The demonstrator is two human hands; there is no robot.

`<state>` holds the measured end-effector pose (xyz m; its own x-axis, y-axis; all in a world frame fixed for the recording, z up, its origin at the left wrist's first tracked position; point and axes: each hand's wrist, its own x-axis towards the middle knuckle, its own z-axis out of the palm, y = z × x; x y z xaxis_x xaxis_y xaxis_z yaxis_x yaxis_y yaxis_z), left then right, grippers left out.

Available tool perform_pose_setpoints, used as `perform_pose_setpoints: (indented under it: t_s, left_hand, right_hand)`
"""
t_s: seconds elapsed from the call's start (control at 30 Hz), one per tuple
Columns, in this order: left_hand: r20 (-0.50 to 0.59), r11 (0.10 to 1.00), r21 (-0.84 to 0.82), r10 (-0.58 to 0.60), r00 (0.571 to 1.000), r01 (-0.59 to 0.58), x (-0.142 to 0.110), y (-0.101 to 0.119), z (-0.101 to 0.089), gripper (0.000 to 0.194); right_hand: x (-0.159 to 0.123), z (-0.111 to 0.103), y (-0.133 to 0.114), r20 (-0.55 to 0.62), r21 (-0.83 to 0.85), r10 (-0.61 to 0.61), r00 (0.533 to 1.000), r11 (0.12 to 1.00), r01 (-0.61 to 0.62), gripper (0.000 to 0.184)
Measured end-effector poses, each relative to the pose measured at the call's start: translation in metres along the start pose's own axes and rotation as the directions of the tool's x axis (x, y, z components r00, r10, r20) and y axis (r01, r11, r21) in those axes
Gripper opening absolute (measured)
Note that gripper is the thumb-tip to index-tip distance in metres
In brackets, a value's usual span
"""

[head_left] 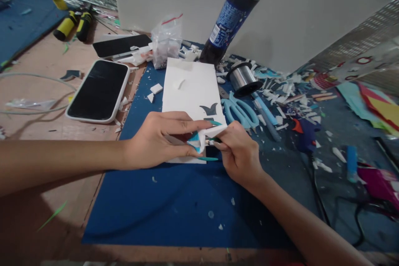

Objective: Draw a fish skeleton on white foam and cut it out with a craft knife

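Note:
Over the lower end of a white sheet, both hands meet on a small white-and-blue craft piece. My left hand grips it from the left, thumb below and fingers above, with long teal nails showing. From the right, my right hand is closed against the same piece, its thumb and fingers pressed together. Whether a small tool is also inside the right fist is hidden. A dark fin-shaped cutout lies on the sheet just beyond the fingers.
A blue mat covers the work area. Behind the hands are light-blue scissors, a wire spool, a dark drink bottle and white scraps. A phone lies left; a glue gun lies right.

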<state>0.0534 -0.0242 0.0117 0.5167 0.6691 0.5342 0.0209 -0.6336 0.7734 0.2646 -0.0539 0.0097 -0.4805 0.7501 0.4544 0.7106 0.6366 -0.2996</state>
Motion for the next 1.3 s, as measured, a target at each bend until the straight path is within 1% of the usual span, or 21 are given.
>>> perform_pose_setpoints:
  t_s: [0.23, 0.33, 0.4, 0.47, 0.53, 0.57, 0.67, 0.8, 0.97, 1.07, 1.2, 1.3]
  left_hand:
    - [0.046, 0.998, -0.044, 0.044, 0.998, -0.042, -0.001, -0.0029, 0.0002, 0.045]
    - [0.032, 0.999, 0.009, 0.04, 0.999, -0.04, -0.0016, -0.0023, 0.0005, 0.047]
    - [0.003, 0.998, 0.055, 0.008, 1.0, -0.008, -0.0019, -0.0017, 0.0012, 0.053]
    - [-0.02, 0.995, 0.063, -0.073, 0.997, 0.075, -0.0022, -0.0012, 0.0021, 0.059]
    - [-0.035, 0.988, 0.041, -0.149, 0.988, 0.15, -0.0025, -0.001, 0.0029, 0.055]
    - [-0.039, 0.986, 0.038, -0.16, 0.986, 0.162, -0.0025, -0.001, 0.0032, 0.05]
    - [-0.047, 0.988, 0.058, -0.139, 0.989, 0.141, -0.0022, -0.0005, 0.0037, 0.04]
    - [-0.054, 0.985, 0.041, -0.163, 0.985, 0.166, -0.0014, 0.0007, 0.0037, 0.035]
    - [-0.092, 0.988, 0.051, -0.14, 0.986, 0.145, -0.003, 0.0011, 0.0023, 0.035]
    - [-0.103, 0.99, 0.029, -0.134, 0.986, 0.137, -0.0041, 0.0006, 0.0022, 0.033]
    - [-0.144, 0.975, -0.07, -0.22, 0.965, 0.212, -0.0037, -0.0007, 0.0041, 0.035]
    - [-0.137, 0.963, -0.118, -0.257, 0.957, 0.241, -0.0023, -0.0016, 0.005, 0.038]
  right_hand:
    - [0.0038, 0.0, -0.0065, -0.012, 0.013, -0.011, 1.0, 1.0, 0.011, 0.03]
    - [0.0038, 0.0006, -0.0067, -0.027, 0.008, -0.015, 1.0, 1.0, 0.015, 0.03]
    - [0.0036, 0.0012, -0.006, -0.041, 0.005, -0.011, 0.999, 1.0, 0.011, 0.031]
    - [0.0033, 0.0017, -0.0053, -0.051, 0.003, -0.005, 0.999, 1.0, 0.005, 0.031]
    - [0.0029, 0.002, -0.0051, -0.063, -0.011, -0.001, 0.998, 1.0, 0.0, 0.028]
    - [0.0026, 0.0021, -0.0051, -0.066, -0.023, 0.003, 0.998, 1.0, -0.005, 0.026]
    - [0.0019, 0.0026, -0.0053, -0.055, -0.057, 0.01, 0.998, 0.998, -0.013, 0.02]
    - [0.0016, 0.0032, -0.0049, -0.046, -0.074, 0.025, 0.999, 0.997, -0.028, 0.021]
    - [0.0013, 0.0019, -0.0051, -0.057, -0.07, 0.01, 0.998, 0.997, -0.014, 0.023]
    - [0.0005, 0.0002, -0.0045, -0.064, -0.061, 0.002, 0.998, 0.998, -0.006, 0.024]
    - [-0.0014, -0.0008, -0.0011, -0.086, -0.071, 0.031, 0.996, 0.997, -0.037, 0.02]
    - [-0.0025, -0.0001, 0.0011, -0.098, -0.079, 0.025, 0.995, 0.996, -0.033, 0.019]
